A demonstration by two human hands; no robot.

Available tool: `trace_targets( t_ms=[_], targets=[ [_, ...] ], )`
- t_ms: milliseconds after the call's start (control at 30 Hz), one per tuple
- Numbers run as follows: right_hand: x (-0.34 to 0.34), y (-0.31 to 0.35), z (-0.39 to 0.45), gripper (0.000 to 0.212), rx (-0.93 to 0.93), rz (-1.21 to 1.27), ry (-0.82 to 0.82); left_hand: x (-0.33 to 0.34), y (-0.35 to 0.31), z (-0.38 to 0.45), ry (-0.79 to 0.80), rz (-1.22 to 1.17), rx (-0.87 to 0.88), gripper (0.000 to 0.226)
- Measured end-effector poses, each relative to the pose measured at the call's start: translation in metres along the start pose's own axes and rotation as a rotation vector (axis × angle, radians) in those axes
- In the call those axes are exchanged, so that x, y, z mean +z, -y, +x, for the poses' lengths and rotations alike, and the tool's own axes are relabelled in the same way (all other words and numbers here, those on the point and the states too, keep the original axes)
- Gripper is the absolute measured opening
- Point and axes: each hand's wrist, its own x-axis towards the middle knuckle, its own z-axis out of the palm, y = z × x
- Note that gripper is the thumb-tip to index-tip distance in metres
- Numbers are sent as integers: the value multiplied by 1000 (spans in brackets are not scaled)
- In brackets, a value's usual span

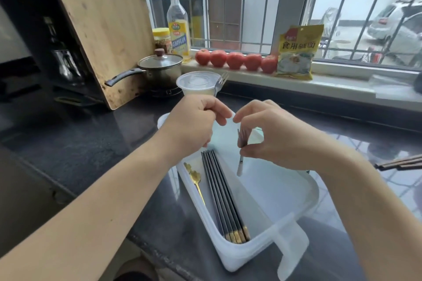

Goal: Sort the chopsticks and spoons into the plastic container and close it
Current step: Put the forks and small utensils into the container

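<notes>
Both bare forearms filled the foreground, reaching over the translucent white plastic container (269, 244) on the dark stone counter (91, 143). Right hand (271, 137) pinched a small utensil with a dark metal head and white handle (241, 164) between curled fingertips, holding it upright over the open right part of the container; whether it was a spoon or a small fork could not be told. Left hand (194, 123) was curled at the container's far rim, seemingly gripping its edge or lid, though what it held was hidden. Inside, a bundle of black chopsticks with gold tips (225, 196) lay lengthwise, and just beside them on the left a gold spoon with a flower-shaped end (196, 178) sat in a narrow compartment. More brown chopsticks (402, 163) waited on the counter at the right edge, well apart. Sorting looked partly done: the pinched utensil and those chopsticks remained, and the closing had not yet happened
</notes>
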Motion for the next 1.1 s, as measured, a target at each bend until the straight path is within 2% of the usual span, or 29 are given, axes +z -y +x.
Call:
trace_targets(
  t_ms=[167,267,533,733,800,900,967,1033,1100],
  targets=[
    [3,1,1,24,3,-137,85,2,1,-2,-9,32,16,44],
    [7,5,-1,9,-8,-217,144,3,2,-2,-13,32,26,43],
    [10,12,-2,24,-18,-414,247,2,2,-3,-18,36,40,48],
    [-6,14,-11,19,-22,-372,337,2,1,-3,-7,36,22,40],
    [-14,12,-12,20,-23,-354,256,0,-1,-5,18,20,40,37],
    [-21,4,-8,23,27,-180,-152,-8,-7,-6,106,-26,89,21],
    [-24,4,-7,23,116,83,-377,-16,-15,-4,203,-25,91,15],
    [-25,6,-7,28,143,384,-380,-26,-24,-1,336,51,36,9],
    [-26,8,-7,22,91,538,-309,-38,-34,4,493,175,-20,6]
  ],
)
